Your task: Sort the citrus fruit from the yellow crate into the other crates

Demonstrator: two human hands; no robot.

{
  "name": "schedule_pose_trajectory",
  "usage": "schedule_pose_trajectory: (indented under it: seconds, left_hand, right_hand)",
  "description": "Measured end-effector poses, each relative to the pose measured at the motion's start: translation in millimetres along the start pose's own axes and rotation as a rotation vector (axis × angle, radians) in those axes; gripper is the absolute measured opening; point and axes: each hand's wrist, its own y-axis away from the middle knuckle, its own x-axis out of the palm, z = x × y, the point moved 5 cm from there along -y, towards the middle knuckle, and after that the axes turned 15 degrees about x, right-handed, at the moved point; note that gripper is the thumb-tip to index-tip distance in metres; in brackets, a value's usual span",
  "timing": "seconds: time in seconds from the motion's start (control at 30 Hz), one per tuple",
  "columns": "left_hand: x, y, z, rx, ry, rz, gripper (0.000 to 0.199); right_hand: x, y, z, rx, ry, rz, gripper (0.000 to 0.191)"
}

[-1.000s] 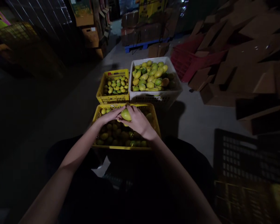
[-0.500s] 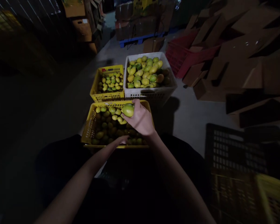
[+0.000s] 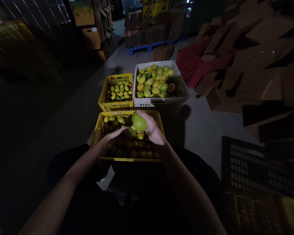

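While a green lemon [image 3: 139, 122] is being held up in the grip of the right hand [image 3: 154, 132], just above the near yellow crate [image 3: 97, 133], the fruit is being pinched between thumb and fingers at its lower end, so that most of its skin is being left bare to the light, seemingly for a look at its colour. The left hand [image 3: 112, 137] is being lowered beside it, just left of that grip and over the heap of lemons in the same crate; its fingers are curling down onto a darker fruit [image 3: 130, 133], but whether that fruit is being clasped or only touched cannot be told in the shadow.

Beyond the right grip, a white crate [image 3: 161, 102] is being kept close at hand, heaped with larger yellow and green lemons. Just left of it, and beyond the left hand, a smaller yellow crate [image 3: 115, 105] is being used for smaller fruit. The three crates are being kept touching or nearly so on the floor, likely so that each is being reached without a stretch. Well off to the right of the right grip, flattened cardboard boxes [image 3: 254, 65] are being piled loosely, and a dark crate [image 3: 254, 166] is lying nearer the person's right side.
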Motion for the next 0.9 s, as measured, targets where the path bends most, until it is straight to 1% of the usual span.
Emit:
schedule_pose_trajectory:
  seconds: [0.03, 0.1, 0.17, 0.2, 0.27, 0.37, 0.5, 0.6, 0.7, 0.77, 0.83, 0.9]
  left_hand:
    - [-7.1, 5.5, -16.3, 0.012, 0.033, 0.010, 0.044]
    - [-19.0, 17.8, -44.8, 0.059, 0.221, 0.005, 0.059]
    - [-25.2, 29.8, -63.3, 0.092, 0.408, 0.029, 0.069]
    - [-26.4, 34.8, -68.5, 0.099, 0.471, 0.043, 0.073]
    - [-27.3, 41.2, -72.9, 0.118, 0.517, 0.031, 0.074]
    - [-24.1, 43.8, -73.2, 0.158, 0.479, -0.051, 0.066]
    - [-13.5, 45.0, -74.1, 0.163, 0.363, -0.062, 0.057]
    - [-14.3, 47.0, -76.9, 0.197, 0.382, -0.124, 0.054]
    - [-20.0, 48.5, -80.4, 0.265, 0.424, -0.209, 0.048]
    - [-23.3, 49.1, -83.1, 0.309, 0.428, -0.251, 0.045]
    - [-24.2, 49.4, -85.6, 0.326, 0.458, -0.261, 0.042]
    - [-22.8, 49.8, -87.8, 0.319, 0.514, -0.244, 0.038]
  right_hand:
    - [3.1, -1.9, -4.5, 0.065, -0.075, 0.052, 0.050]
    - [7.9, -4.4, -11.6, 0.159, -0.131, 0.105, 0.049]
    - [12.3, -6.6, -16.8, 0.209, -0.145, 0.139, 0.046]
    - [14.9, -7.9, -18.9, 0.219, -0.152, 0.160, 0.044]
    - [20.5, -10.8, -23.7, 0.227, -0.154, 0.195, 0.041]
    - [27.2, -15.8, -33.1, 0.241, -0.104, 0.209, 0.046]
    - [26.0, -23.6, -43.9, 0.233, -0.093, 0.164, 0.056]
    - [20.5, -29.5, -48.2, 0.216, -0.104, 0.112, 0.059]
    - [18.7, -31.8, -48.3, 0.175, -0.119, 0.106, 0.049]
    - [20.6, -30.5, -47.2, 0.144, -0.131, 0.141, 0.043]
    - [22.9, -28.4, -46.2, 0.107, -0.138, 0.177, 0.043]
    - [24.1, -27.0, -46.1, 0.072, -0.155, 0.192, 0.044]
